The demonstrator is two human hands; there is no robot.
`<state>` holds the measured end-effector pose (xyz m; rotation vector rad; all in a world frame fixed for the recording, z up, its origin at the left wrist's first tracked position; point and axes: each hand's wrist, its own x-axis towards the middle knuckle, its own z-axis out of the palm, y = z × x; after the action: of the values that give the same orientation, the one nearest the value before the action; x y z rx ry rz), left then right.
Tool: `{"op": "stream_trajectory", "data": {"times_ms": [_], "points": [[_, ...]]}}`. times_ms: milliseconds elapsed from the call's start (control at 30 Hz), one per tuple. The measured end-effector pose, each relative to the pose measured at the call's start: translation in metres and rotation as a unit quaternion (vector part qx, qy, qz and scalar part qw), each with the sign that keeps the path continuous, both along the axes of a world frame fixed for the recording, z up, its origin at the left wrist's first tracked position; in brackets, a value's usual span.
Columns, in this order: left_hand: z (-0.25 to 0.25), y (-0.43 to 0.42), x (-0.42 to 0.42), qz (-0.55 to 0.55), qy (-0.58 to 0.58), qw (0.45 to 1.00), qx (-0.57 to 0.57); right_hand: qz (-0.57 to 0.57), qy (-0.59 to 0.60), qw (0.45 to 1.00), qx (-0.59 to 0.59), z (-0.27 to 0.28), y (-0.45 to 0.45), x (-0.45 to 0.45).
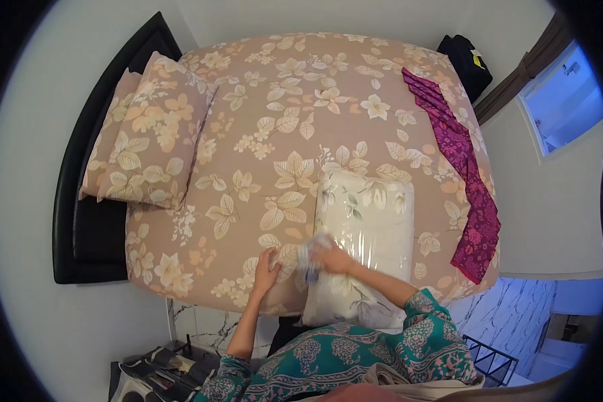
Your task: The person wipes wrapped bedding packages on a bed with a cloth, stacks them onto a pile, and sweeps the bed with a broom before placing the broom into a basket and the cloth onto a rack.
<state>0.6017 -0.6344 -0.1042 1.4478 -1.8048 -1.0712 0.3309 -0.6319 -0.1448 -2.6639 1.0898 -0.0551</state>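
Observation:
A folded white floral bedding set in clear plastic wrap (pixel 378 228) lies on the bed near its front edge. Over the left side of this pack is my right hand (pixel 331 256), smeared by motion. Its fingers are closed on a small white and blue thing (pixel 308 262), too blurred to name. Just to the left, my left hand (pixel 266 271) is held over the brown floral bedsheet (pixel 248 221) with thumb and fingers apart and nothing in it.
Two stacked pillows (pixel 157 134) rest at the black headboard (pixel 80 201). A magenta patterned cloth (pixel 472 187) stretches along the bed's right side. Behind the far right corner stands a black bag (pixel 465 67). A dark patterned item (pixel 164 372) is at the lower left.

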Motion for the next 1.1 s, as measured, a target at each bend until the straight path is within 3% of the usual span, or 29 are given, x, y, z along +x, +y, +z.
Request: {"op": "stream_trajectory", "data": {"times_ms": [33,100,200,267,400,467,567,600,667,700,733,800,867,933,1000,1033,1100], "points": [[0.002,0.003,0.003,0.003,-0.010,1.000,0.015,-0.071,-0.043,0.995,-0.051,-0.008,-0.021,-0.012],[0.003,0.014,0.002,0.006,-0.020,0.999,0.035,-0.239,-0.035,0.970,-0.010,0.033,-0.061,-0.027],[0.005,0.031,0.001,0.015,0.000,1.000,0.027,-0.317,-0.010,0.943,-0.095,0.026,-0.065,-0.018],[0.002,0.038,-0.003,0.019,0.021,0.999,0.024,-0.277,0.017,0.954,-0.117,0.005,-0.025,0.010],[0.007,0.049,-0.004,-0.002,0.024,0.999,0.024,-0.118,0.063,0.991,0.020,0.022,0.132,0.066],[0.010,0.049,-0.004,-0.006,0.015,0.999,0.043,-0.077,-0.059,0.995,0.037,0.032,0.193,0.059],[-0.002,0.051,-0.005,-0.047,0.016,0.998,0.039,-0.188,-0.019,0.982,0.007,0.025,0.222,0.005],[0.000,0.053,-0.010,-0.060,0.016,0.997,0.042,-0.309,-0.024,0.950,0.037,0.011,0.222,-0.020],[0.004,0.056,-0.021,-0.090,0.029,0.994,0.062,-0.505,0.081,0.859,-0.027,0.022,0.203,-0.063],[0.001,0.058,-0.027,-0.108,0.030,0.992,0.064,-0.602,0.064,0.790,-0.097,0.024,0.193,-0.079],[-0.005,0.060,-0.033,-0.123,0.032,0.989,0.069,-0.617,0.068,0.778,-0.096,0.028,0.184,-0.085],[-0.009,0.066,-0.044,-0.155,0.032,0.985,0.074,-0.762,0.009,0.648,-0.019,0.032,0.170,-0.075],[-0.006,0.068,-0.054,-0.187,0.026,0.981,0.052,-0.715,0.059,0.689,-0.101,0.009,0.177,-0.025],[0.001,0.072,-0.057,-0.200,0.032,0.978,0.046,-0.663,0.041,0.739,-0.108,0.007,0.194,0.053],[0.004,0.068,-0.059,-0.216,0.042,0.975,0.033,-0.610,-0.050,0.790,-0.045,0.006,0.216,0.118],[0.004,0.066,-0.058,-0.226,0.035,0.973,0.032,-0.619,-0.052,0.783,-0.048,0.001,0.227,0.131],[0.007,0.062,-0.050,-0.248,0.021,0.968,0.031,-0.548,-0.090,0.831,0.011,0.001,0.243,0.147]]}}
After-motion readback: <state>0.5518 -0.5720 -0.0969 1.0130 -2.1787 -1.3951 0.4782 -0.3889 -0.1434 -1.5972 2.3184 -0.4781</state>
